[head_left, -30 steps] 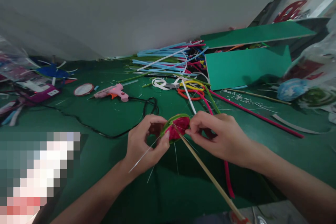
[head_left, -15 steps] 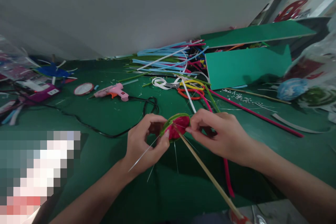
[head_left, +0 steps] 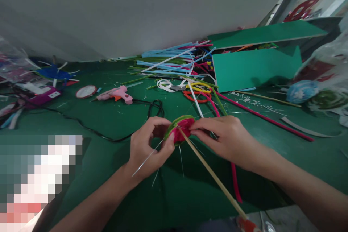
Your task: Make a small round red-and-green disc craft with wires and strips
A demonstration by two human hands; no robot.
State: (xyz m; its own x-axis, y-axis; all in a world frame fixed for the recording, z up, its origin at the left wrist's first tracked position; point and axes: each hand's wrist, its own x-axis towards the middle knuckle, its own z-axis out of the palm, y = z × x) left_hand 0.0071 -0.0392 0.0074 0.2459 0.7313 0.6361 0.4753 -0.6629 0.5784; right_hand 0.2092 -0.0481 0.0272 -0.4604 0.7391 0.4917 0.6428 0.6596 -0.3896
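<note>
A small round piece of red fuzzy stems with a green rim [head_left: 186,124] is pinched at its left side between the thumb and fingers of my left hand [head_left: 152,145]. A thin wooden stick [head_left: 209,168] meets its middle and slants down to the lower right. Several fine clear wires [head_left: 181,161] stick out around the piece. My right hand [head_left: 227,134] is closed in a pinch at the red face's right side, where a fine wire runs from the centre to its fingertips. The exact grip there is hard to see.
Scissors with yellow and orange handles [head_left: 199,96], a pink glue gun [head_left: 119,95] with a black cord, and a pile of coloured fuzzy stems [head_left: 165,61] lie beyond my hands. A green board [head_left: 255,67] stands right, a purple power strip [head_left: 43,98] left, and a blurred-out patch covers the lower left.
My right hand's fingertips have moved slightly left, onto the red face, and its fingers are straighter. The left hand keeps its pinch on the round piece, nearly unmoved.
</note>
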